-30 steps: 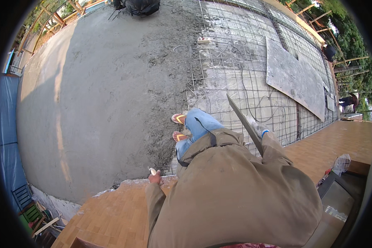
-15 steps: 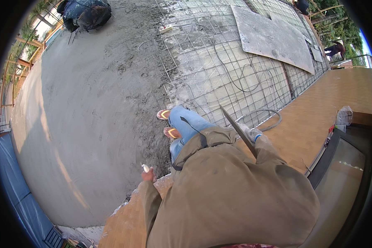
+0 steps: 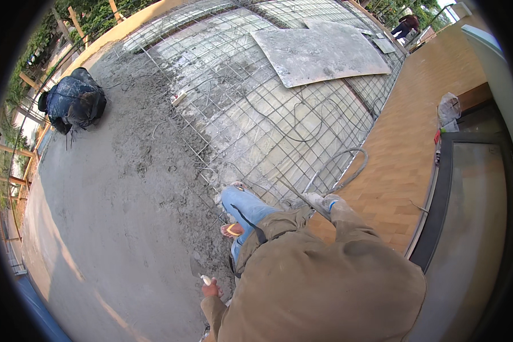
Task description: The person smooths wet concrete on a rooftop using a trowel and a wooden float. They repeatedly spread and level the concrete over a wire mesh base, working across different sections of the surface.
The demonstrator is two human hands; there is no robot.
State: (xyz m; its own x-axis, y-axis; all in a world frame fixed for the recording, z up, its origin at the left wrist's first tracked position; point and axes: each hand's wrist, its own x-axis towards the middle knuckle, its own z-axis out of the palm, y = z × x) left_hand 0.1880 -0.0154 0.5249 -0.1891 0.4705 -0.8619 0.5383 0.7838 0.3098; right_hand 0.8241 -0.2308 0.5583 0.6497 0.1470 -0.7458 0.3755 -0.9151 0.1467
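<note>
My left hand [image 3: 212, 289] is closed round the pale handle of a trowel [image 3: 206, 280], low over the concrete by the wooden floor's edge. The trowel's grey blade blends into the wet concrete [image 3: 125, 211] behind it. My right hand [image 3: 328, 202], in a whitish glove, is closed on a long, narrow grey straightedge [image 3: 316, 206]. Slanting across in front of my right forearm, it points out over the steel mesh [image 3: 251, 148]. Its lower end is hidden by my sleeve. My legs in blue jeans and one sandalled foot [image 3: 231, 229] are at the rough concrete's edge.
A crouching person [image 3: 77, 101] in dark clothes is on the concrete at far left. Grey boards [image 3: 325, 54] lie over the mesh. A power strip [image 3: 178, 98], cables and a hose loop [image 3: 362, 165] are nearby. Wooden flooring [image 3: 404, 114] and a dark-framed panel [image 3: 461, 211] stand right.
My view has swung to the right, so the crouching person shows lower and farther left. The straightedge now appears shorter and more end-on. Both hands keep their holds.
</note>
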